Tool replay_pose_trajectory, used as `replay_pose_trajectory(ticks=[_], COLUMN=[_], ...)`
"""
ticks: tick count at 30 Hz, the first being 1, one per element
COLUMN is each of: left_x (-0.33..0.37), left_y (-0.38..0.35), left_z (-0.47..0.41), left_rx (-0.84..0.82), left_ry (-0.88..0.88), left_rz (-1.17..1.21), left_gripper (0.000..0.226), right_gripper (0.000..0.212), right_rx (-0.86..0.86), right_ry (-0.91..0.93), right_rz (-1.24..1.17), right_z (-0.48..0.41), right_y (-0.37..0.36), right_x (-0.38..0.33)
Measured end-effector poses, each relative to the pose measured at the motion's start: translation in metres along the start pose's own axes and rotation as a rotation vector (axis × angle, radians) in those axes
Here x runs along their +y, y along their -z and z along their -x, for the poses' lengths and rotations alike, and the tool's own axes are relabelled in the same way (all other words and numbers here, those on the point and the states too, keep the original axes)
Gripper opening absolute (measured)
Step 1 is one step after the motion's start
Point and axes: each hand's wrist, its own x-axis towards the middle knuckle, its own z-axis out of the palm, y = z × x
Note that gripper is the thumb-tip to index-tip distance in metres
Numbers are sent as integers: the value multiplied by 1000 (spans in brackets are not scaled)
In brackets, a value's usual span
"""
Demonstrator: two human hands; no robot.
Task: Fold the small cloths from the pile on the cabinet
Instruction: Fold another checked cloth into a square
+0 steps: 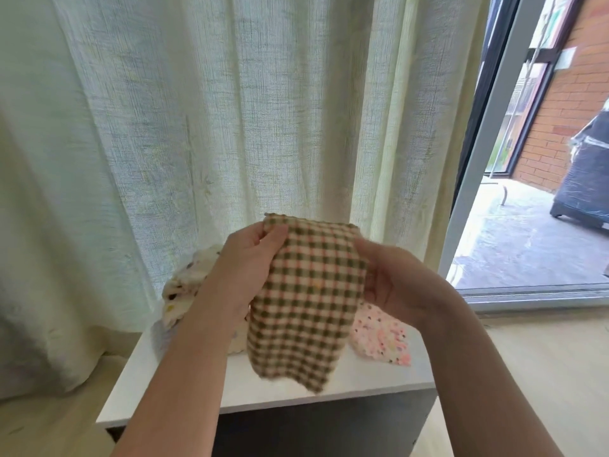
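Left hand [252,258] — sitting at the centre of the frame, pinching the upper left corner of the checked cloth [309,301] between thumb and curled fingers; forearm running down toward the lower left.

Right hand [395,282] — sitting just right of centre, gripping the right edge of the same cloth, fingers curling behind the fabric. The fingertips are showing some blur, so the exact hold is not clear.

Checked cloth: green, cream and pink gingham, hanging in the air between the two hands. The upper edge is stretching from one hand to the other and the lower edge is drooping over the cabinet top. Whether it is touching that surface cannot be told.

Cabinet [184,387]: white top, dark front, occupying the lower middle of the frame.

Pile of cloths [186,288]: cream with coloured spots, lying on the cabinet at centre left, partly hiding behind the left forearm.

Pink speckled cloth [384,339]: lying flat on the cabinet top, lower right of centre, beneath the right wrist.

Curtain [197,110]: pale and sheer, hanging across the upper left and middle.

Door frame [474,179]: white, standing at the curtain's right edge, showing a paved yard and a brick wall [560,120] at the upper right.
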Motion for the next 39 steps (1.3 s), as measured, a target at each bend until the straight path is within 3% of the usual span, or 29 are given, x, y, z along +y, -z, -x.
replay_pose_trajectory(ticks=[3,7,9,12,14,16,21,25,29,33,36,38,39], left_x=[-3,-5,-12,-19,-21,-21,-20,-18,-19,-18,-19,-17,-17], left_y=[0,6,8,5,3,2,1,4,7,7,3,-4,-6], left_z=[-4,-10,-12,-13,-16,-18,-18,-15,-13,-12,-7,-2,-2], left_rx=[113,-117,-235,-227,-116,-6,165,45,94,133,-102,-128,-107], left_ry=[42,134,123,102,111,91,-47,-110,-321,-470,-387,-414,-435], left_rz=[66,246,113,-28,-28,-52,-212,-214,-546,-802,-920,-933,-920], left_gripper=[21,29,36,15,11,7,33,55,26,23,40,16,17], right_gripper=[23,23,27,35,28,25,46,52,28,24,23,20,18], right_rx=[-14,155,229,168,31,13,353,272,339,406,295,265,241], right_ry=[-2,43,26,-48,-74,-50,126,292,400,516,553,566,548], right_rz=[30,-165,-269,-353,-226,-49,126,272,528,755,711,649,604], right_z=[-5,-13,-17,-19,-18,-20,-25,-21,-19,-23,-20,-19,-19], right_y=[-1,-1,-2,0,2,5,6,9,11,10,3,0,1], right_x=[10,17,19,19,19,23,30,27,24,28,29,28,28])
